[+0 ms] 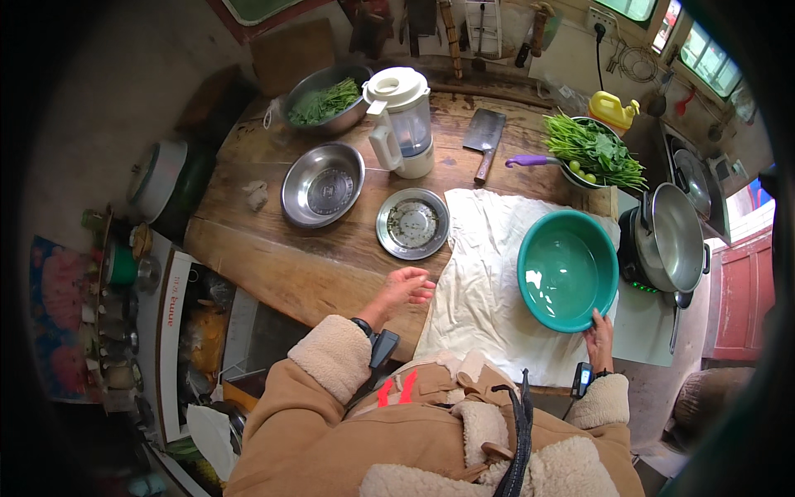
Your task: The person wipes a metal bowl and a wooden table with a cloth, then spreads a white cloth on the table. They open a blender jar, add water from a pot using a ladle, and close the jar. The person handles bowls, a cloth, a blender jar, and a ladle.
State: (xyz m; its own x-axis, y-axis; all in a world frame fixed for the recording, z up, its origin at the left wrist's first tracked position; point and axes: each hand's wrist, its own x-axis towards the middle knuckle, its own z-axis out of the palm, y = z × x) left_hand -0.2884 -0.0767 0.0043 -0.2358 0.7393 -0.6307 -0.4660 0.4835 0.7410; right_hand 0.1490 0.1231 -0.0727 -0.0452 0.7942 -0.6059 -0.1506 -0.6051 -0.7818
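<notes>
My right hand (599, 335) touches the near rim of a green plastic basin (568, 270) that holds clear liquid and stands on a white cloth (475, 248); whether its fingers grip the rim, I cannot tell. Empty, with fingers slightly bent and apart, my left hand (407, 289) is over the wooden table's near part. Just beyond it lies a round metal plate (412, 223) with small dark bits on it. Farther left is a metal bowl (323, 185). A blender with a white lid (400, 124) stands behind the plate, and a cleaver (485, 143) lies to its right.
Leafy greens (590, 146) and small green fruits fill a purple-handled pan at the back right. More greens (326, 102) lie in a metal basin at the back left. A large metal pot (674, 239) stands on a cooker at the right. A yellow jug (612, 110) is behind the pan.
</notes>
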